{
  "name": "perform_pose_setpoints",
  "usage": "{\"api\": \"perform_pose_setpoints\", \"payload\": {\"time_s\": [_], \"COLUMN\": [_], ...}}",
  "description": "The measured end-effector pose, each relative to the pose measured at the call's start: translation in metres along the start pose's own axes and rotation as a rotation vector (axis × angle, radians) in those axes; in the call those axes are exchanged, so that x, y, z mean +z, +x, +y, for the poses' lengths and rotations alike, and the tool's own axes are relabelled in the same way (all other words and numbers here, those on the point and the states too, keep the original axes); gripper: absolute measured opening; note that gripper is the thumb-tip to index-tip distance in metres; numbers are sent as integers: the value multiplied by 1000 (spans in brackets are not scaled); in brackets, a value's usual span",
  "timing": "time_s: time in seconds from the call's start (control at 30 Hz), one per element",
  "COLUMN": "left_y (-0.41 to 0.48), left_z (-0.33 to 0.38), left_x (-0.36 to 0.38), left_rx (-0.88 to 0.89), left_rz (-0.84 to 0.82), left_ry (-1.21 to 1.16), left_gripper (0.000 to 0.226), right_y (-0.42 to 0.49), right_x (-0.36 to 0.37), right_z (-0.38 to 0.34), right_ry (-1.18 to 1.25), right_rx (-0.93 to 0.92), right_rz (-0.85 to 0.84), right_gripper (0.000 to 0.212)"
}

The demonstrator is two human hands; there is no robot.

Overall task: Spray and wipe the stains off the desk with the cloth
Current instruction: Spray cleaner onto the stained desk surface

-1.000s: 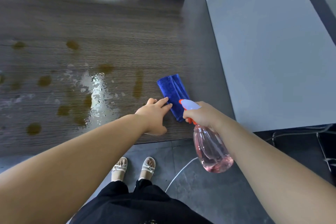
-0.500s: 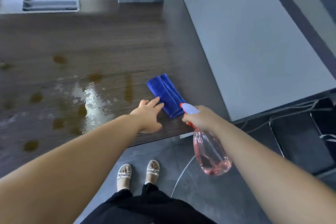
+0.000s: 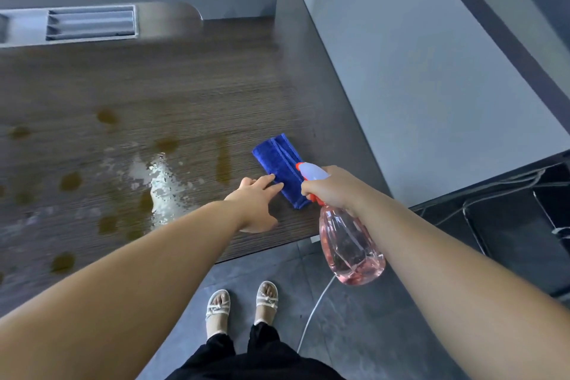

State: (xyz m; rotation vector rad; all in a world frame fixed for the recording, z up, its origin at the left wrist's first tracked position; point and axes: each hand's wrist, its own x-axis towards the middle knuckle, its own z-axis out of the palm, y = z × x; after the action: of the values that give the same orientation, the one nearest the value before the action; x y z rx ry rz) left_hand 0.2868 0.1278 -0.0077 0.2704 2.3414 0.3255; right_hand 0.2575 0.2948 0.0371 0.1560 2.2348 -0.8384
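A folded blue cloth [image 3: 279, 160] lies on the dark wooden desk [image 3: 191, 95] near its right front corner. My left hand [image 3: 254, 200] reaches flat over the desk, its straight fingertips touching the cloth's near left edge. My right hand [image 3: 334, 187] grips the neck of a clear pink spray bottle [image 3: 351, 247] with a white and red head; the bottle hangs over the desk's front edge. Several brown stains [image 3: 106, 116] dot the desk's left half, and a wet foamy patch [image 3: 162, 185] shines among them.
A grey divider panel [image 3: 416, 71] walls off the desk's right side. A grey cable tray [image 3: 89, 25] sits at the back of the desk. Below are the grey floor, a white cable [image 3: 311, 315], my sandalled feet and dark cables at the right.
My left hand has slid forward until its fingertips reach the cloth. The right hand with the bottle has stayed close beside the cloth. The view has shifted slightly.
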Motion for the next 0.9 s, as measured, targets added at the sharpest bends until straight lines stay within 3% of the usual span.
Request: {"api": "perform_pose_setpoints", "payload": {"time_s": [0.5, 0.9], "left_y": [0, -1], "left_z": [-4, -8], "left_x": [2, -1], "left_rx": [22, 53], "left_rz": [25, -20], "left_ry": [8, 17], "left_gripper": [75, 71], "right_y": [9, -1], "right_x": [6, 2], "right_z": [-28, 4], "right_ry": [-165, -146], "right_rx": [-103, 12], "right_rz": [-70, -96], "right_gripper": [27, 13]}}
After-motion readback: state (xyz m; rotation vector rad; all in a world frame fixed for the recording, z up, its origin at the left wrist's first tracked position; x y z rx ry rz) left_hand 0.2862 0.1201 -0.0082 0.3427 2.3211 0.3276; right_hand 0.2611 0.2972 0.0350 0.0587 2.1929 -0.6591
